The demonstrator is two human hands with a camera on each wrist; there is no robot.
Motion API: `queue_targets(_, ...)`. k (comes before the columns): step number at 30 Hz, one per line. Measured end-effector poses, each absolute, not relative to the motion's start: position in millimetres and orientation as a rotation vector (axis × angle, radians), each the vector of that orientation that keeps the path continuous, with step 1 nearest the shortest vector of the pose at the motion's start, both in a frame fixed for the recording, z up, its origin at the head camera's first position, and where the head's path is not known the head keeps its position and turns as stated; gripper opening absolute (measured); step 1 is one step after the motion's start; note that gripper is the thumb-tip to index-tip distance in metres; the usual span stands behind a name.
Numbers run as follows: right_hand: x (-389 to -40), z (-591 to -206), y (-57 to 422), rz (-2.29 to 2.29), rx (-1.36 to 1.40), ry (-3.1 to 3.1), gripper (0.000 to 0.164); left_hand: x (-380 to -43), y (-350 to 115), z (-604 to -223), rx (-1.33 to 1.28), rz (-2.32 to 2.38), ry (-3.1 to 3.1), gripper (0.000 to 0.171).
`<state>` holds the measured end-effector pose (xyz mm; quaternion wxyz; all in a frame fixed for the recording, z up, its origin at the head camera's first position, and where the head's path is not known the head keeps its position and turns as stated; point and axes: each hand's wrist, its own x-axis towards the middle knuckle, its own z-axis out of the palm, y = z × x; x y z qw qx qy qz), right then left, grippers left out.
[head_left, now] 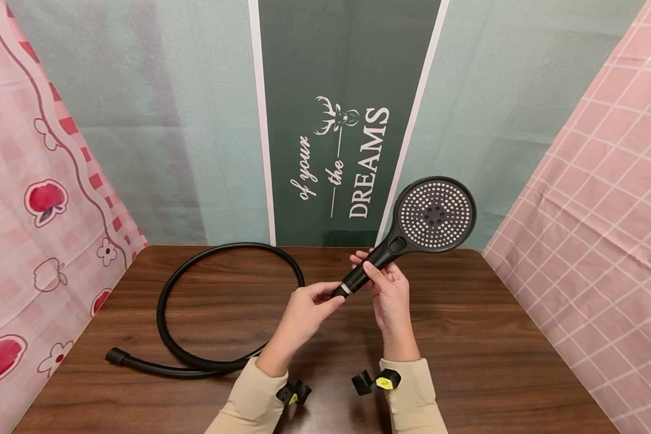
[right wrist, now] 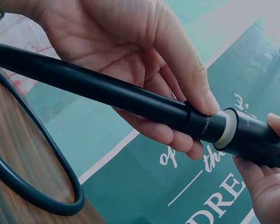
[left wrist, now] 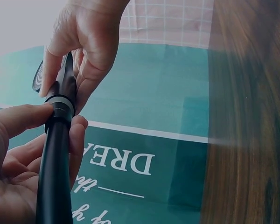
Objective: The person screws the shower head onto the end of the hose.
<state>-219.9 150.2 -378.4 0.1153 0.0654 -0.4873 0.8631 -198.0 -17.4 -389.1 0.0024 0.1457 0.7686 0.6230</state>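
A black shower head (head_left: 436,214) with a round face of pale nozzles is held up over the table, its face toward the head camera. My right hand (head_left: 389,295) grips its handle (head_left: 378,258), thumb along the near side. With thumb and fingers my left hand (head_left: 305,313) pinches the black connector (right wrist: 205,123) at the end of a shower hose (right wrist: 98,88). Connector and handle end meet in line, and a white ring (right wrist: 227,128) shows between them in the right wrist view. Behind the left hand, part of the hose is hidden in the head view.
The rest of the hose loops over the left side of the brown wooden table (head_left: 466,337), its free end fitting (head_left: 116,356) near the left edge. A green cloth with white lettering (head_left: 369,163) hangs behind; pink patterned cloths (head_left: 591,199) flank both sides.
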Motion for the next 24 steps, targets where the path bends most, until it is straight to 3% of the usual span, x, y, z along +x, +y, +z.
queue_targets(24,-220.2,-378.4,151.0,2.533,0.198,-1.433,0.019,-199.4,-18.9,-390.5,0.462,1.996,2.288,0.031)
